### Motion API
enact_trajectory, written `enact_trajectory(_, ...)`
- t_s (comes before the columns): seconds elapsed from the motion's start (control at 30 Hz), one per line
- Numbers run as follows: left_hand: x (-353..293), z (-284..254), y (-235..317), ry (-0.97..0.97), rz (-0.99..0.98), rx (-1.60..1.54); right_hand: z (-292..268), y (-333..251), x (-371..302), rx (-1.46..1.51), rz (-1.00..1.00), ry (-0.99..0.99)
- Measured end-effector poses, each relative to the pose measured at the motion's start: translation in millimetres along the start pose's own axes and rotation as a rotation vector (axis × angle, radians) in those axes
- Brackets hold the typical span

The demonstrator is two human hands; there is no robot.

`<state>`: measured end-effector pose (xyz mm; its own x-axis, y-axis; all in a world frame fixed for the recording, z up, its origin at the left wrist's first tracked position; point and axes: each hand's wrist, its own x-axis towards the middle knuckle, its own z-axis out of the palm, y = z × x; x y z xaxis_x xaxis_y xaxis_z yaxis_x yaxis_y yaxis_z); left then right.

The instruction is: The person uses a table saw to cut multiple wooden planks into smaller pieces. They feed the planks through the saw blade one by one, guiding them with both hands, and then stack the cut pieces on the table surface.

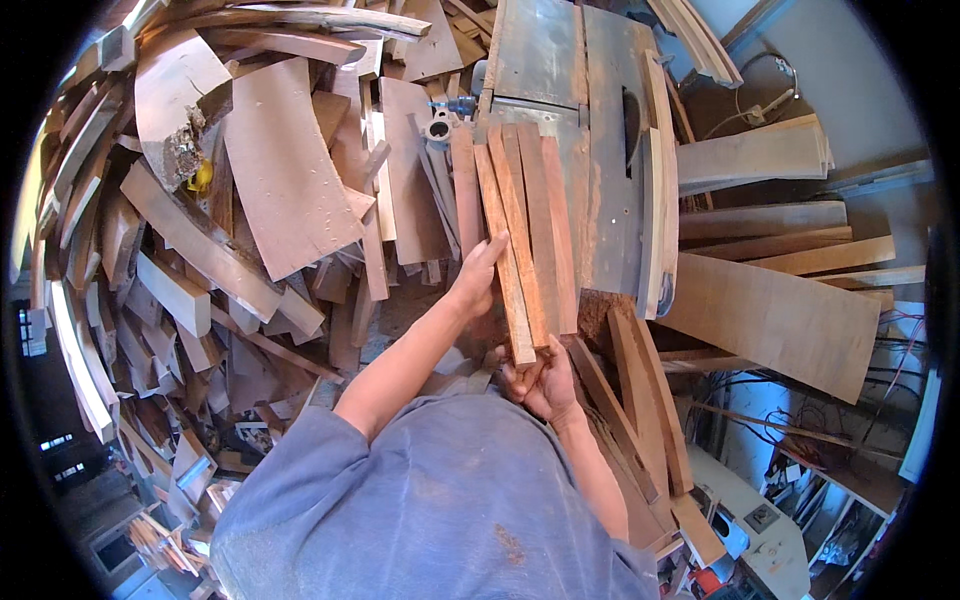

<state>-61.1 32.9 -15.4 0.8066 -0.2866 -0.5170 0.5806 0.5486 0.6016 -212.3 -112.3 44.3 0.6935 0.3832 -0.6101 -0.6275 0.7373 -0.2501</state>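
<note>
Two long, narrow wooden strips (507, 255) slant in front of me, side by side, their near ends close to my body. My left hand (480, 275) is closed on their left edge, thumb along the wood. At the near end my right hand (545, 385) curls under and around them, some of its fingers hidden. Beneath and beside them, more wooden strips (562, 240) lie on the edge of a metal-topped machine (540, 80). A reddish strip (465, 190) rests to their left.
Offcuts and boards are heaped at the left, with a wide board (285, 170) on top. Long boards (770, 310) stick out at the right, beyond planks (657, 180) along the machine's edge. More planks (645, 400) lean by my right arm. Cables (790, 400) hang at the far right.
</note>
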Motion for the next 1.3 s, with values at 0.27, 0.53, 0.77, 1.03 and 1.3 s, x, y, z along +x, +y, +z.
enact_trajectory(0.27,1.9,-10.8,-6.0,0.068,0.020,0.190,-33.7,2.6,3.0,-0.453,-0.095,0.129)
enact_trajectory(0.53,-22.6,11.1,-7.4,0.109,0.130,0.240,-32.5,-17.9,-19.9,-0.611,-0.196,0.101)
enact_trajectory(0.77,16.0,37.3,0.2,0.258,0.288,0.644,-69.6,-14.2,-89.9,-0.432,-0.424,0.205)
enact_trajectory(1.03,37.2,65.9,-48.3,0.189,0.730,1.561,-129.5,2.9,-114.8,-0.505,-0.584,0.613)
enact_trajectory(1.3,101.4,104.3,-152.8,-0.215,0.406,1.183,-196.7,14.7,-58.9,-0.479,-0.572,0.815)
